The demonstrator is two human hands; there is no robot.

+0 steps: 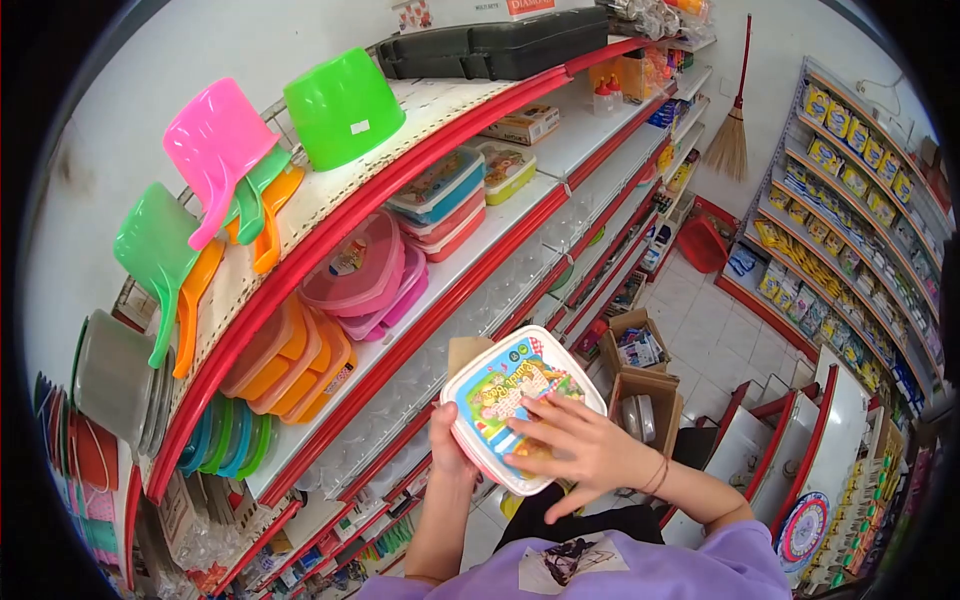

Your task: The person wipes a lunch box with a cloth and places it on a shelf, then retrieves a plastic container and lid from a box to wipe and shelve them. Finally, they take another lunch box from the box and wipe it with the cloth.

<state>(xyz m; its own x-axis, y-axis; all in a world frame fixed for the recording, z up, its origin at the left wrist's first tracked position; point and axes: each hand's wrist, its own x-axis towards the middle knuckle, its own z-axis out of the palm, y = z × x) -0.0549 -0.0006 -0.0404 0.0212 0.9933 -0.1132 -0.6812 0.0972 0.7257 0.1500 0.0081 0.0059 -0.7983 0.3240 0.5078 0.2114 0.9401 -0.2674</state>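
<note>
A plastic food container (pixel 482 388) with a white lid and a colourful cartoon label is held up in front of my body. My left hand (pixel 452 440) grips its left edge, fingers hidden underneath. Over the lid lies my right hand (pixel 575 440), fingers spread across the label and thumb pointing down. Behind the container, a bit of brown cardboard (pixel 466 350) shows at its upper left. Close by on the shelf, stacked pink containers (pixel 365 265) and orange divided containers (pixel 300 365) sit beside containers with blue and red sides (pixel 440 195).
Pink dippers (pixel 215 140) and green dippers (pixel 340 110) stand on the top shelf. Cardboard boxes (pixel 650 390) holding goods are on the tiled floor (pixel 705 305). A broom (pixel 728 140) hangs on the far wall, near a rack of packets (pixel 835 190).
</note>
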